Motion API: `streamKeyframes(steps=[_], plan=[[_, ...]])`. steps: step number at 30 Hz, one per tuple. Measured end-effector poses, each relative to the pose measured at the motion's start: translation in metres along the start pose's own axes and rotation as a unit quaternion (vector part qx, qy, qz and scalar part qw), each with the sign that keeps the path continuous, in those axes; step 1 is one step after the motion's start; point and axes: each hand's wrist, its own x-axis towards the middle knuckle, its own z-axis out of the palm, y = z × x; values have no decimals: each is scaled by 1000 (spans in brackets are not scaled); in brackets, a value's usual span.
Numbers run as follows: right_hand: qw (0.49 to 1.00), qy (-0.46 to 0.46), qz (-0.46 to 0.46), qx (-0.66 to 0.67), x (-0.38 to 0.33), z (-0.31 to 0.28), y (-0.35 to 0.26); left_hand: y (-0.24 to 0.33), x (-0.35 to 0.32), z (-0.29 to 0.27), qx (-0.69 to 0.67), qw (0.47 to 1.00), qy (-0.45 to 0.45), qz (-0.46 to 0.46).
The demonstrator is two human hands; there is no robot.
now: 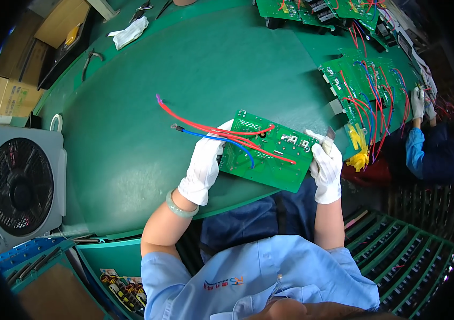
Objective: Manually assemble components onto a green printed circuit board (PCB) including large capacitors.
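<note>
White cotton gloves covered both my hands, and between them I held a green circuit board (269, 154) just above the near edge of the green surface (147, 106). My left hand (204, 165) had its fingers (221, 140) clamped on the board's left edge, thumb hidden underneath. My right hand (327, 168) gripped the right edge, its fingers closed on the board and on a small flat metal piece (330, 133) sticking up above them; what that piece was I could not tell. The board seemed light and stiff but fragile, so the bare edges looked like the safest hold, clear of the solder points. Red wires (195, 121) and a blue wire (205, 136) trailed limply leftward and would likely snag. Farther off, more wired boards (365, 85) lay at the right, a white rag (130, 32) at the far side.
</note>
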Motion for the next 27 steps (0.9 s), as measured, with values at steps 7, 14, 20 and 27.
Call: streamKeyframes(steps=[7,14,20,27], plan=[[1000,6,-10,-2,-1,3,0,-1,2,5,-74,997,-5,18],[1000,4,-2,-31,-2,-2,1,-5,0,-4,-19,999,-39,27],[998,12,-54,28,3,3,7,4,3,7,-135,987,-65,55],[932,60,-187,-303,23,13,-14,6,8,16,-140,986,-61,68]])
